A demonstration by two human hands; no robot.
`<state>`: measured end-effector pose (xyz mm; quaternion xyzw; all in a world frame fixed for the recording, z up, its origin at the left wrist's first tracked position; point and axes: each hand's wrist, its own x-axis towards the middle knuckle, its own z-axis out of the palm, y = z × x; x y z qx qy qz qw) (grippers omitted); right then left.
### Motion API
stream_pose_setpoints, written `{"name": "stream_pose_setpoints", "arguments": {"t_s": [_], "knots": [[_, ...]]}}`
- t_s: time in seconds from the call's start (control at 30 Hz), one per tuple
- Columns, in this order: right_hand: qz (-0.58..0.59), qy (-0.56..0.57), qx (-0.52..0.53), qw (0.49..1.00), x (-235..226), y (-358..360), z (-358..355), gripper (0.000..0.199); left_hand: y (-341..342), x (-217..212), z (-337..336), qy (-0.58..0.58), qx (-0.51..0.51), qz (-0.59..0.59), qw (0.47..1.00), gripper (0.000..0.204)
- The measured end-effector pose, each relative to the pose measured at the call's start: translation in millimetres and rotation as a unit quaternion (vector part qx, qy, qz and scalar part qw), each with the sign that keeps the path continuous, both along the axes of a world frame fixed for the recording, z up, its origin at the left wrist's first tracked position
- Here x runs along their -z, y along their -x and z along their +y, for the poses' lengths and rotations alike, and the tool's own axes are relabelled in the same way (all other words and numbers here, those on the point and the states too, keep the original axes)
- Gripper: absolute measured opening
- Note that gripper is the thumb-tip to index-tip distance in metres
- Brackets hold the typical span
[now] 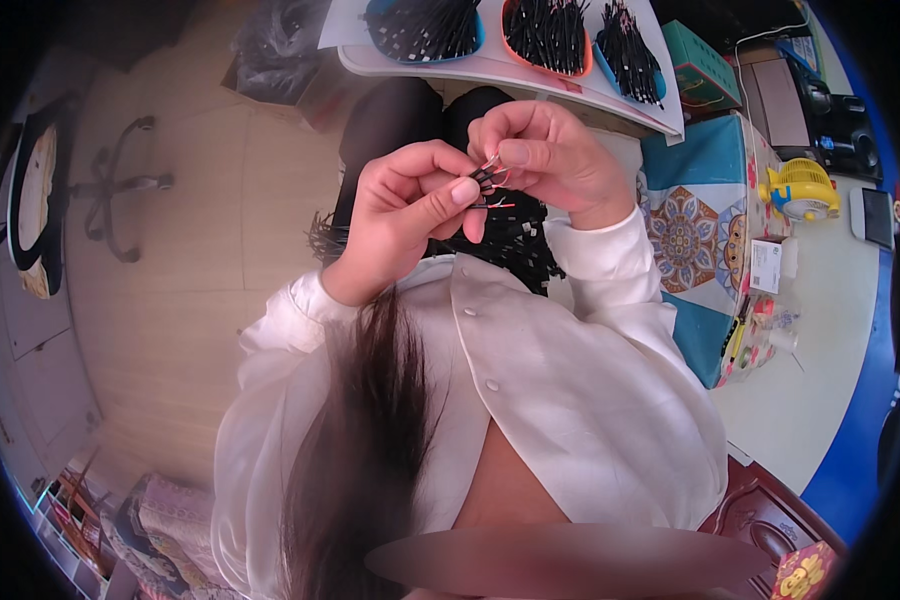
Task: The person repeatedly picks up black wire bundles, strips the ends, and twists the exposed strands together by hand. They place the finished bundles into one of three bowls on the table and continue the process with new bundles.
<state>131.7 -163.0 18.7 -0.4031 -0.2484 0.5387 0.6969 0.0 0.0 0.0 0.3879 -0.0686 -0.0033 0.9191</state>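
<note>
while both hands meet near the chest, the left hand (410, 200) pinches a small black connector with thin red wires (488, 184) steady (so it can't twist) and the right hand (542, 155) grips its wire loop.

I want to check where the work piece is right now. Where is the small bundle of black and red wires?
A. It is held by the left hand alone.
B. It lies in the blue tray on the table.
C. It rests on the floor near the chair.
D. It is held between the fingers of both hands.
D: the small wire bundle is pinched by the left hand and the right hand together, in front of the chest.
</note>
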Motion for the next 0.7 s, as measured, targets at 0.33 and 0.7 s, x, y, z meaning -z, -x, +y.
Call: {"name": "stream_pose_setpoints", "arguments": {"t_s": [0.33,0.7], "knots": [[-0.015,0.058,0.179,0.982,-3,35,8,0.029,2,0,9,0.003,-0.003,0.016,1.000,0.009],[-0.264,0.045,0.288,0.919,-19,46,2,0.012,-2,-3,1,-0.069,-0.070,0.026,0.995,0.010]]}}
